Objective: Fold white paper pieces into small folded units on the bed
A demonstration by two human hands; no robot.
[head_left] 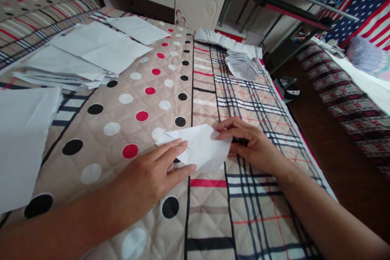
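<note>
A folded piece of white paper (205, 146) lies on the bedspread in front of me, with a pointed fold at its far edge. My left hand (161, 166) holds its left end, fingers laid across the top and the thumb at the near edge. At the right end, my right hand (246, 140) grips the paper between the fingers on top and the thumb by its edge. Part of the paper's left end is covered by my left fingers.
Loose white sheets (103, 44) are piled at the far left, and another large sheet (24, 142) lies nearer. A stack of small folded papers (240, 65) and a long row of folded papers (227, 42) lie at the far right. Beyond stands a white cabinet (195, 2).
</note>
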